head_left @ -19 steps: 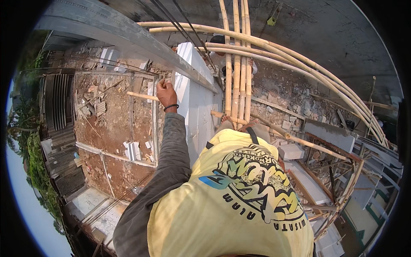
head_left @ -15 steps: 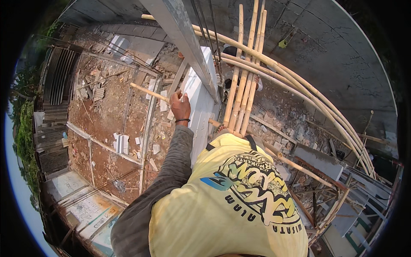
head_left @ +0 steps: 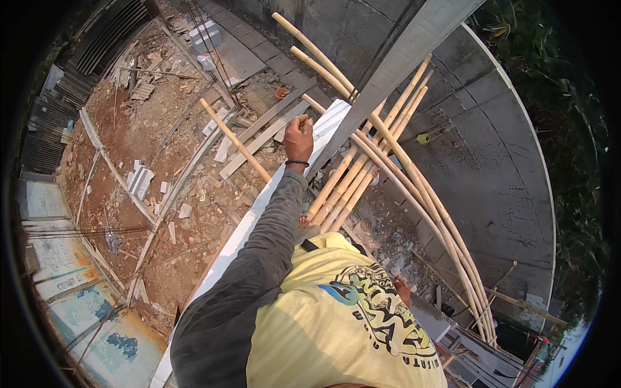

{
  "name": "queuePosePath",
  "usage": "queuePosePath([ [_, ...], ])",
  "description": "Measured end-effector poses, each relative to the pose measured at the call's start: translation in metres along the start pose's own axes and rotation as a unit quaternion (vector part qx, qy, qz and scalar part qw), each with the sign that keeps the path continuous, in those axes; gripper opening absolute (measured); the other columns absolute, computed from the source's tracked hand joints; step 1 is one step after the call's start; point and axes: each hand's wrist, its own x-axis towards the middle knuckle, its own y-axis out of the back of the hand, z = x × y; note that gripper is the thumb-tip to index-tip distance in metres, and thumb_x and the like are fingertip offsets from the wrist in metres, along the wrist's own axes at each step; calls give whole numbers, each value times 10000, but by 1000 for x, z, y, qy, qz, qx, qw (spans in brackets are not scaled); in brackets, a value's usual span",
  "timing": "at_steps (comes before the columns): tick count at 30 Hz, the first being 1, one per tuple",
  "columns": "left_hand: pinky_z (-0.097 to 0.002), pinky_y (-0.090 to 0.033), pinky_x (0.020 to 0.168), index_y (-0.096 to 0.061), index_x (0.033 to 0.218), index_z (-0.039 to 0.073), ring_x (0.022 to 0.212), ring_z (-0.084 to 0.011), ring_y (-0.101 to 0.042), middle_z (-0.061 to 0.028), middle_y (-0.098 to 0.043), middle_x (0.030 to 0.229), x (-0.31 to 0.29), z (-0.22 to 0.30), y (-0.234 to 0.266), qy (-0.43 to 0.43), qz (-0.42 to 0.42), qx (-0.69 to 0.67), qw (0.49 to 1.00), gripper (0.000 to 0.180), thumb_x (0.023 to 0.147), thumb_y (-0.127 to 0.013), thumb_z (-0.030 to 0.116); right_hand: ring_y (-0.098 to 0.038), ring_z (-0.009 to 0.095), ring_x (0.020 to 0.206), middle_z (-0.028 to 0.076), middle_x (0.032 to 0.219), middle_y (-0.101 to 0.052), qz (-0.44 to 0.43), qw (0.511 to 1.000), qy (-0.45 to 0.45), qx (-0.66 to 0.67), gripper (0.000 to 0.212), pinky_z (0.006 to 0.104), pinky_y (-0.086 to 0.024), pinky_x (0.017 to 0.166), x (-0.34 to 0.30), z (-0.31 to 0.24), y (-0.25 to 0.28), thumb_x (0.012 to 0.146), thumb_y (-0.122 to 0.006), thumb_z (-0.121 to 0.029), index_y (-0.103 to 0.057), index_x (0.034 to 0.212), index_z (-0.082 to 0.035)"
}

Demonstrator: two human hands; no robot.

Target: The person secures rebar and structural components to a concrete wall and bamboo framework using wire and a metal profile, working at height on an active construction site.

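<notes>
My left hand [head_left: 299, 138], with a dark band at its wrist, is over the far part of a white block wall [head_left: 262, 202]. Its fingers are curled together; anything between them is too small to make out. Just right of this hand, a long grey beam [head_left: 394, 71] slants up past the wall's end. A bamboo pole [head_left: 234, 140] sticks out from the wall's left side. By the right side of my yellow shirt a patch of bare skin [head_left: 402, 291] shows; whether it is my right hand or a foot, I cannot tell.
Tied bamboo poles [head_left: 343, 187] cross right of the wall, with long curved ones [head_left: 446, 223] beyond. A grey wall [head_left: 491, 155] bounds the right side. Far below on the left lie rubble-strewn soil [head_left: 187, 174], planks [head_left: 265, 139] and a block stack [head_left: 205, 35].
The view has turned, so the wall and beam now lean to the right. My left hand is farther along the wall top, near the beam, its fingers more tightly curled. Bare skin now shows beside my shirt.
</notes>
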Motion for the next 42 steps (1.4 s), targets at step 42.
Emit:
queuePosePath([
  [42,-306,-477,759,-671,968,-33,853,-181,-628,-119,-680,904,130,-72,-194,-92,-390,258,879,262,889,-575,197,-595,152,789,46,970,-618,45,946,-259,188,302,303,-471,647,-35,180,-113,929,-476,-173,-543,1199,-53],
])
